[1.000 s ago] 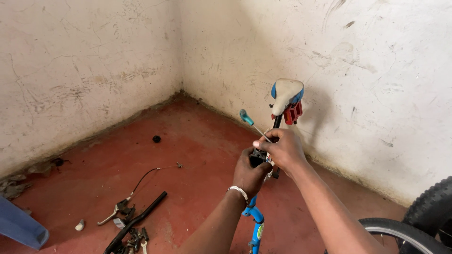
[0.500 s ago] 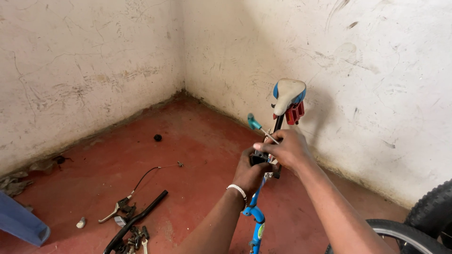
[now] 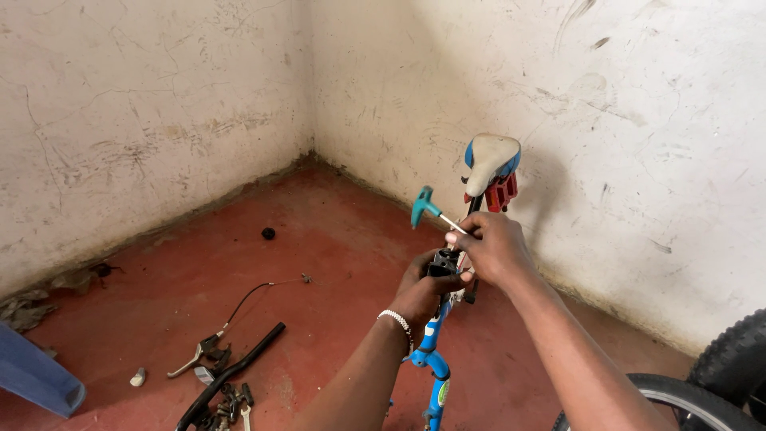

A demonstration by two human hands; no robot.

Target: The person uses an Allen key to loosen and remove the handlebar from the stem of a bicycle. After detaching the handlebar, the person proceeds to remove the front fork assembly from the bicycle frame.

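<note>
Left hand point(image 3: 427, 287) clamping closed around the black stem clamp point(image 3: 444, 262) atop the blue steel bicycle frame point(image 3: 431, 359); right hand point(image 3: 495, 249) pinching the teal-handled T-shaped hex key point(image 3: 427, 207) just above that clamp. Best keeping the key seated square while turning.

Bicycle frame point(image 3: 435, 359) near centre, on the floor point(image 3: 335, 239) in a room corner.
Hands point(image 3: 467, 259) clasped at its top; T-handle key point(image 3: 431, 209) just left of the saddle point(image 3: 488, 164) behind. Handlebar point(image 3: 231, 375), brake lever point(image 3: 199, 355) and cable point(image 3: 255, 291) lying left; wheel point(image 3: 702, 395) near right.
</note>
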